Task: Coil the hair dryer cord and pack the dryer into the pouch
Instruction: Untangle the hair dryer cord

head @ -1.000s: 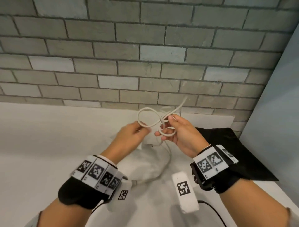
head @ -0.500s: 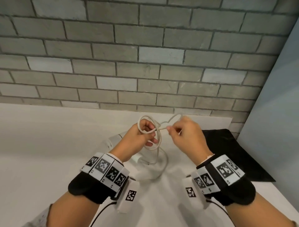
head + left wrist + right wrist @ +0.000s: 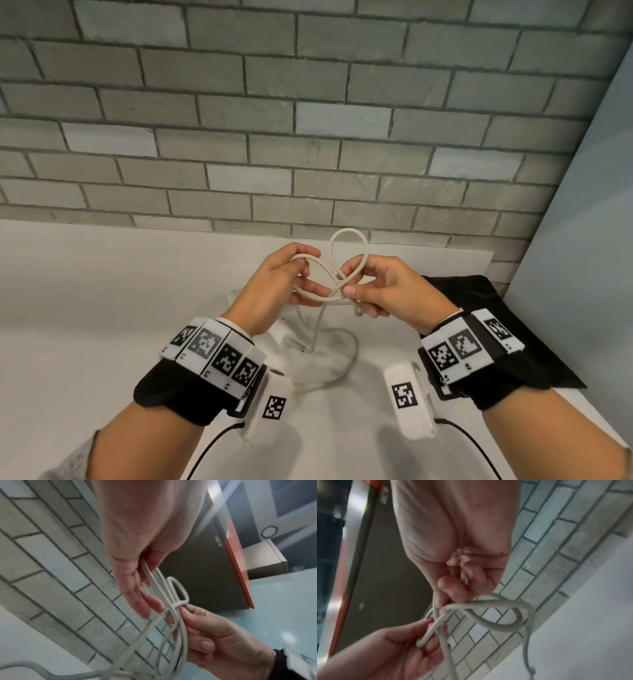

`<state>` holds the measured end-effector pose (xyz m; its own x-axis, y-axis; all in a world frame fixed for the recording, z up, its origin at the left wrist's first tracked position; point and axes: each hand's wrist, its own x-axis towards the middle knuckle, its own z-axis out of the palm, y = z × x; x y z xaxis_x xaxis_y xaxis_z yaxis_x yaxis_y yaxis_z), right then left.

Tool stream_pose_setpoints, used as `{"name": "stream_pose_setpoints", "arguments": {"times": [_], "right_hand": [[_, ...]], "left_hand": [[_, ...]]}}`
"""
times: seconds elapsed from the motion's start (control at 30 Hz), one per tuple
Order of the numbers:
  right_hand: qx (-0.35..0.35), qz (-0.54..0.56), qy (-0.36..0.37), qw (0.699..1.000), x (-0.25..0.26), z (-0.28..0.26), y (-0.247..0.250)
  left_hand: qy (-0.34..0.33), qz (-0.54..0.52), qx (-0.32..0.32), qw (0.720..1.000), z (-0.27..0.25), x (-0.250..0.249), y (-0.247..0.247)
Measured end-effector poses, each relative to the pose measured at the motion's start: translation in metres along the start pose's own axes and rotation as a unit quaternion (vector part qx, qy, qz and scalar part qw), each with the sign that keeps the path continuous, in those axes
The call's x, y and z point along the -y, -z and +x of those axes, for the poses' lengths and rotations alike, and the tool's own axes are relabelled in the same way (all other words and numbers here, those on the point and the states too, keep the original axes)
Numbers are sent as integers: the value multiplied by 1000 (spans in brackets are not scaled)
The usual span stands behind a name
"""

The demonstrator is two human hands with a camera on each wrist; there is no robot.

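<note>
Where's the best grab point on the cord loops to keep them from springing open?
Probably at the crossing of the cord, where the loops overlap. Pinch it from the right side, as the right hand does; the left hand holds the far ends of the loops.

It looks like an indoor office or studio room: a grey painted brick wall (image 3: 308,120) fills the upper frame, a plain white desk (image 3: 85,308) runs below it, and an orange-edged panel (image 3: 238,566) stands right in the left wrist view.
</note>
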<state>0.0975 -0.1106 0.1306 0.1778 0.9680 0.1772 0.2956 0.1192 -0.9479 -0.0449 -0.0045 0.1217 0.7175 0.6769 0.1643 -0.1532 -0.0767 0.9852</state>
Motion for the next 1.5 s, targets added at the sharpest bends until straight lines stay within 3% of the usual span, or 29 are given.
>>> {"name": "stream_pose_setpoints", "arguments": {"times": [0.13, 0.2, 0.3, 0.37, 0.47, 0.6, 0.7, 0.8, 0.9, 1.07, 1.17, 1.3, 1.5], "right_hand": [[-25, -74, 13, 997, -2, -1, 3], [-124, -51, 36, 990, -8, 1, 9], [-299, -34, 47, 952, -23, 3, 28], [-334, -30, 30, 942, -30, 1, 40], [-320, 41, 20, 946, -30, 0, 44], [-239, 221, 55, 944, -22, -6, 47], [-141, 243, 51, 958, -14, -12, 45], [-83, 210, 35, 974, -2, -10, 35], [-77, 133, 34, 988, 15, -6, 22], [-68, -64, -10, 996, 28, 0, 5], [-87, 30, -22, 996, 32, 1, 3], [-55, 189, -9, 980, 37, 0, 11], [-136, 20, 75, 988, 39, -3, 16]], "left_hand": [[16, -64, -47, 997, 2, 2, 0], [29, -137, -65, 988, 4, 0, 7], [45, -274, -90, 957, 7, -3, 27], [52, -336, -107, 934, 8, -4, 39], [39, -372, -108, 921, 8, -3, 44], [-5, -386, -69, 920, 8, -4, 46], [-28, -378, -3, 925, 6, -14, 44], [-60, -291, 58, 953, 4, -28, 32], [-85, -173, 107, 975, 3, -37, 14], [-105, -44, 139, 984, 4, -44, -8], [-92, -39, 146, 984, 7, -38, -7], [-36, 96, 169, 980, 6, -11, -3], [-86, 137, 137, 977, 3, -4, -1]]}}
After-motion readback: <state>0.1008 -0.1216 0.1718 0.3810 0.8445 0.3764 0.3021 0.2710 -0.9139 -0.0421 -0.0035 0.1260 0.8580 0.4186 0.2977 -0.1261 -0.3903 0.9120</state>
